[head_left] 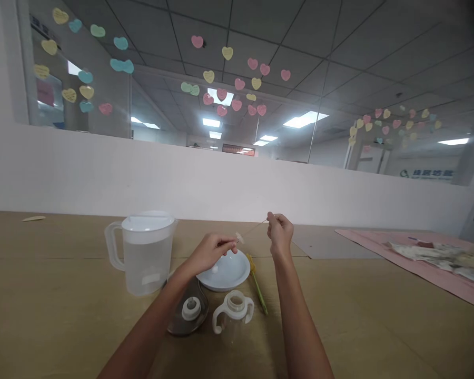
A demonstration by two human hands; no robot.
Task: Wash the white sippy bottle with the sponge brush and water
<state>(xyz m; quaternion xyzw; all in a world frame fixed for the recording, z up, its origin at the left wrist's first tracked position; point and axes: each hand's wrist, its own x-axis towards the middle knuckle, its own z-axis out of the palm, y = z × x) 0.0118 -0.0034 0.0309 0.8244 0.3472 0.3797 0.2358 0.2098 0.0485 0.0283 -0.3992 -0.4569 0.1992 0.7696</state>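
Above a white bowl, my left hand pinches a small, whitish, frilly piece between thumb and fingers. A thin strand runs from it up to my right hand, whose closed fingertips grip the far end. Below the bowl stands a clear bottle with two white handles, its top open. A white bottle cap with a nipple rests on a dark tray, partly behind my left forearm. Right of the bowl lies a yellow and green brush-like tool.
A translucent pitcher holding water stands at the left. On the right, a pink cloth carries a pile of pale cloths. A low white wall borders the table's back.
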